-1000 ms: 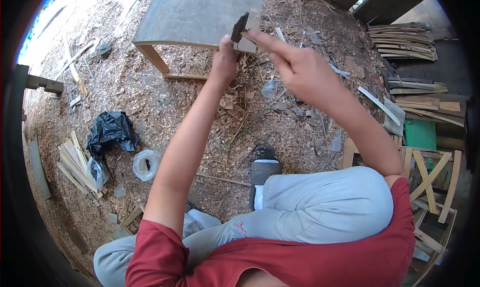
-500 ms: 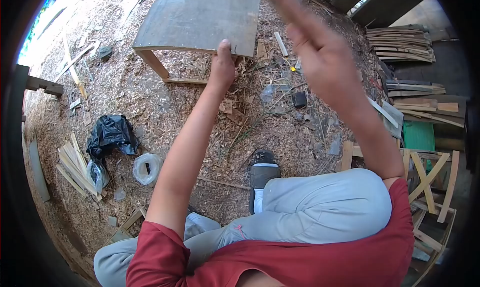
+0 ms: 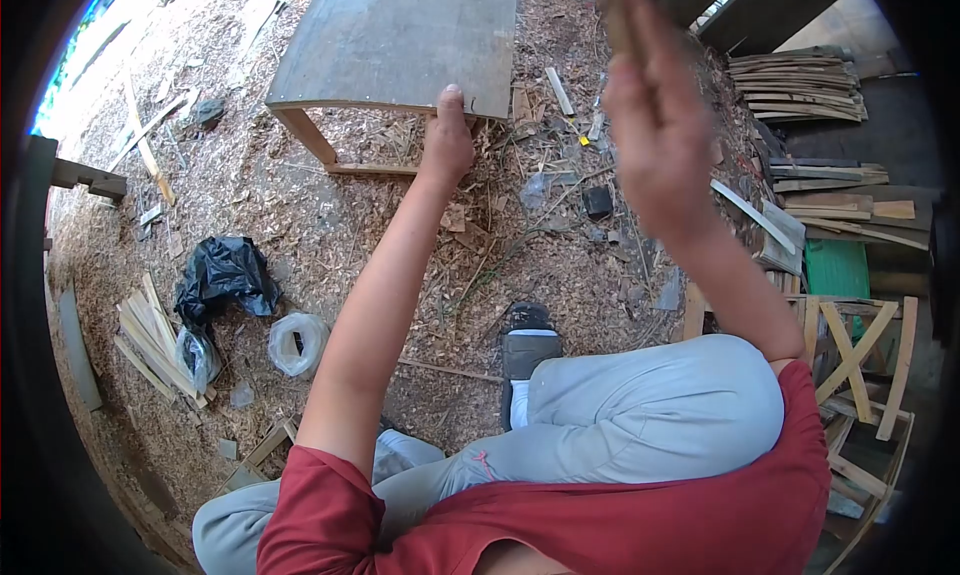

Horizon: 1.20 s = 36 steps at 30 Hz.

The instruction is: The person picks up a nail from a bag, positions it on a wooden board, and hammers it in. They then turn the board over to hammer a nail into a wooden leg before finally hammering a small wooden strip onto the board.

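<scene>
A low wooden table [image 3: 390,45] with a grey board top and pale wood legs stands ahead of me. My left hand [image 3: 449,140] is closed on the near edge of its top, thumb above and fingers hidden beneath. Just right of that thumb, a small dark nail [image 3: 473,103] appears to stick up from the board near the corner. Raised at the upper right, my right hand [image 3: 660,140] is wrapped round the wooden handle of a hammer [image 3: 617,20]. Motion blurs the handle, and the hammer's head is out of view.
Wood shavings cover the ground. Stacked wood strips [image 3: 795,85] lie at the right, above a crossed wooden frame [image 3: 860,360]. To the left are a black plastic bag [image 3: 225,275], a clear plastic roll [image 3: 297,345] and loose slats [image 3: 150,335]. A small black block [image 3: 598,203] lies right of centre.
My right hand has swung right and the hammer is more upright, its dark head now gone from the frame. My left hand keeps its hold on the table edge.
</scene>
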{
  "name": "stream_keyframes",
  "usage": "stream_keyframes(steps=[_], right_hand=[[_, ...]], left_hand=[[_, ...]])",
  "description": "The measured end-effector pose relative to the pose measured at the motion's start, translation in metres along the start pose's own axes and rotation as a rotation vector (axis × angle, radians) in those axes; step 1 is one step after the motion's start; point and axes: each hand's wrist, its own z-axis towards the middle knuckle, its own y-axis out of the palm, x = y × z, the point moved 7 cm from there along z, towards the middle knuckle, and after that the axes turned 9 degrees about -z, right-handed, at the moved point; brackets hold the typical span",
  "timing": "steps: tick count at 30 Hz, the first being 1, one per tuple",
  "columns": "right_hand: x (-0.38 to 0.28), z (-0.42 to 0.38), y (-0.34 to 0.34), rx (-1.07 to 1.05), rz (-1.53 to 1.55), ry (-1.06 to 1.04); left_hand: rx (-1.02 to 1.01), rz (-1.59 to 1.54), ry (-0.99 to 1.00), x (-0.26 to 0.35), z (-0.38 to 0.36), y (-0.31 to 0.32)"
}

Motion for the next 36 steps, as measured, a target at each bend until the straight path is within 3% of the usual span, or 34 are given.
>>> stream_keyframes(steps=[2, 3, 5, 6, 7, 8, 9, 11, 12, 14, 15, 17, 18, 21, 23, 24, 26, 27, 29, 30, 32, 33, 35, 36], right_hand=[[0.025, -0.034, 0.054, -0.335, -0.324, -0.167], [0.021, -0.033, 0.051, -0.337, -0.323, -0.171], [0.025, -0.029, 0.053, -0.558, -0.223, 0.085], [0.019, -0.024, 0.048, -0.564, -0.219, 0.094], [0.013, -0.010, 0.031, -0.433, -0.206, 0.114], [0.004, 0.004, 0.011, -0.299, -0.194, 0.128], [-0.009, 0.019, -0.007, -0.297, -0.198, 0.126], [-0.033, 0.028, -0.016, -0.648, 0.092, 0.160], [-0.024, 0.022, -0.002, -0.648, 0.093, 0.161], [-0.004, 0.013, 0.013, -0.156, -0.104, -0.075], [0.002, 0.006, 0.020, -0.155, -0.103, -0.076], [0.016, -0.009, 0.049, -0.464, -0.193, -0.037], [0.019, -0.012, 0.053, -0.464, -0.194, -0.037], [0.014, -0.009, 0.052, -0.397, -0.152, -0.090], [-0.001, 0.012, 0.025, -0.203, 0.016, -0.022], [-0.003, 0.012, 0.025, -0.202, 0.015, -0.023], [-0.014, 0.013, 0.010, 0.015, 0.096, -0.105], [-0.006, 0.005, 0.015, 0.019, 0.095, -0.109], [0.038, -0.029, 0.068, -0.581, -0.224, 0.078], [0.036, -0.028, 0.066, -0.582, -0.224, 0.075], [0.021, -0.015, 0.047, -0.394, -0.187, -0.027], [0.017, -0.011, 0.044, -0.398, -0.187, -0.020], [0.007, 0.003, 0.023, -0.146, 0.019, -0.013], [0.007, 0.000, 0.024, -0.145, 0.019, -0.015]], left_hand=[[-0.068, 0.108, -0.044, -0.012, 0.016, -0.023], [-0.134, 0.215, -0.095, -0.020, 0.018, -0.027], [-0.084, 0.076, -0.018, -0.006, 0.012, -0.013], [-0.039, -0.061, 0.043, 0.005, 0.001, -0.004], [0.017, -0.143, 0.041, 0.017, -0.010, 0.008], [0.014, -0.145, 0.038, 0.017, -0.010, 0.009], [0.033, -0.136, 0.023, 0.017, -0.009, 0.009], [0.052, -0.127, 0.011, 0.016, -0.008, 0.009], [0.048, -0.104, 0.012, 0.017, -0.009, 0.009], [0.045, -0.078, 0.012, 0.018, -0.012, 0.010], [0.042, -0.073, 0.021, 0.020, -0.013, 0.012], [0.039, -0.069, 0.035, 0.025, -0.014, 0.012], [0.048, 0.013, 0.024, 0.025, -0.015, 0.009], [0.067, 0.020, 0.013, 0.022, -0.012, 0.010], [0.072, -0.052, 0.011, 0.016, -0.010, 0.009], [0.065, -0.067, 0.028, 0.015, -0.009, 0.009], [0.056, -0.084, 0.051, 0.014, -0.007, 0.008], [0.028, -0.078, 0.061, 0.017, -0.009, 0.011], [0.003, -0.075, 0.078, 0.017, -0.007, 0.008], [-0.001, 0.030, 0.016, 0.011, -0.006, 0.004], [0.003, 0.130, -0.051, -0.002, -0.005, -0.003], [0.000, 0.167, -0.014, 0.006, -0.011, 0.004], [-0.007, 0.204, 0.023, 0.011, -0.016, 0.015], [-0.005, 0.146, 0.037, 0.011, -0.015, 0.017]])
